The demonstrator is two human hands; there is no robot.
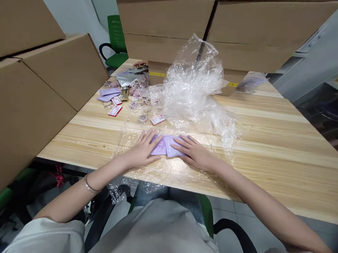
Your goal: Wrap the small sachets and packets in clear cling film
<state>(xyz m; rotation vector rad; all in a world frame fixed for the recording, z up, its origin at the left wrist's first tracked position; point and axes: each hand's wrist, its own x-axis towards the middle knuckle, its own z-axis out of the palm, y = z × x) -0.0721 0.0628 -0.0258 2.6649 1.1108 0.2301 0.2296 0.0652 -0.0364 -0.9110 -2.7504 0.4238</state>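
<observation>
Two lilac packets (165,146) lie side by side on a clear plastic sheet (134,139) spread over the wooden table (270,147). My left hand (143,149) lies flat on the left packet, fingers stretched out. My right hand (194,152) lies flat on the right packet, fingers spread too. Neither hand grips anything. A big heap of crumpled clear plastic (192,86) rises just behind the packets.
At the far left of the table lie more lilac packets (109,94), red-and-white cards (115,110), a silver pouch (126,78) and several small items. Cardboard boxes (34,97) stand at the left and stacked boxes (219,31) at the back. A green chair (117,40) stands behind.
</observation>
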